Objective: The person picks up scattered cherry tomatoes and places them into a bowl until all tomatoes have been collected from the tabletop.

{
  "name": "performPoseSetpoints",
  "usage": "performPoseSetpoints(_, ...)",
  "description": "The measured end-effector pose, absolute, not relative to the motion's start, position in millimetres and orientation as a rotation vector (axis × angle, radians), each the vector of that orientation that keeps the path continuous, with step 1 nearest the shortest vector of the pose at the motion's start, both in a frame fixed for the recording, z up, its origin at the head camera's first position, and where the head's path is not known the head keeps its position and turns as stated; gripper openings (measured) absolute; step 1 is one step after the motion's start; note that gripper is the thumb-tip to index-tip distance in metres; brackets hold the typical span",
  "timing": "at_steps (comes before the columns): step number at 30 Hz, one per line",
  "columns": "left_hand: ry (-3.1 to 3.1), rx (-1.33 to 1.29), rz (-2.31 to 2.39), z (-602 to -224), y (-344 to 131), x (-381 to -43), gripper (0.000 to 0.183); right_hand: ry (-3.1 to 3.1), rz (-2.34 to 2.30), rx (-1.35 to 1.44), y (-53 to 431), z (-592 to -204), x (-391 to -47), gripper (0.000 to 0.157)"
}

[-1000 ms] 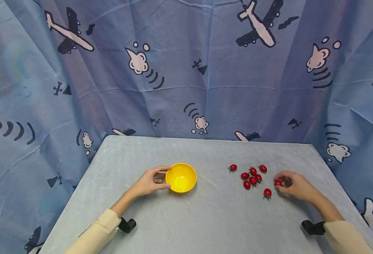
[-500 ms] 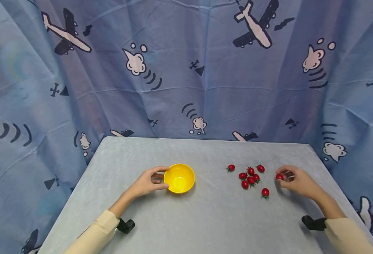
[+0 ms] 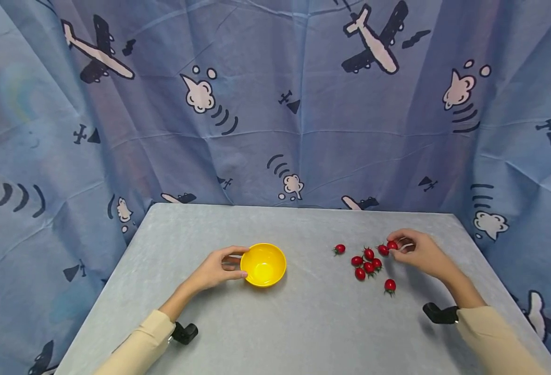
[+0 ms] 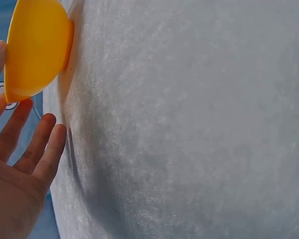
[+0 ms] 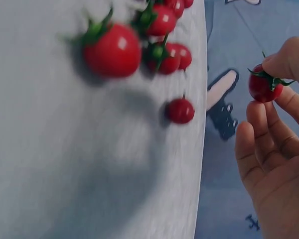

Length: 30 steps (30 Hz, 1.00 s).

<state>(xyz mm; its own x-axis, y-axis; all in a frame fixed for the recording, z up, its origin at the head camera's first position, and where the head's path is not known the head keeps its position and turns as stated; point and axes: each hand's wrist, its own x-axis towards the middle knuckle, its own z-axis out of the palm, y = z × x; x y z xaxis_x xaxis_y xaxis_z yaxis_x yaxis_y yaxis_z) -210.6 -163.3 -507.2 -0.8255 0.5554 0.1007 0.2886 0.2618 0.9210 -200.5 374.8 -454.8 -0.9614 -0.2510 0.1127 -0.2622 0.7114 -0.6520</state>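
A small yellow bowl (image 3: 263, 268) stands on the table, left of the tomatoes. My left hand (image 3: 215, 270) holds it by its left side, thumb and index finger at the rim; in the left wrist view the other fingers are spread beside the bowl (image 4: 37, 47). Between thumb and index finger, my right hand (image 3: 421, 254) pinches a red cherry tomato (image 5: 261, 89) with green sepals. The tomato is raised over the table, overlapping a loose tomato (image 3: 383, 250) in the head view. Several more cherry tomatoes (image 3: 368, 254) lie clustered just left of that hand.
One cherry tomato (image 3: 339, 249) lies apart, toward the bowl; another (image 3: 390, 285) sits nearer the front. The grey-white table (image 3: 303, 323) ends at a blue curtain (image 3: 257, 104) printed with planes. A black wrist camera (image 3: 439, 313) sits at the right wrist, with another (image 3: 185, 333) at the left.
My right hand has lifted the pinched tomato and carried it left and away from me, toward the far side of the cluster. The left hand and the bowl stay put.
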Motion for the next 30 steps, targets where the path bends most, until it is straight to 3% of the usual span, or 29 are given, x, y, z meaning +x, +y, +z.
performPoseSetpoints(18, 2.304, 0.795, 1.573, -506.2, -162.9, -210.3, 0.059, -2.733, 1.291, 0.579, 307.7, -458.1, -216.1, 0.028)
performPoseSetpoints(30, 2.312, 0.824, 1.573, -507.0, -162.8, -211.7, 0.058, -2.702, 1.418, 0.655, 257.8, -440.5, -210.0, 0.028)
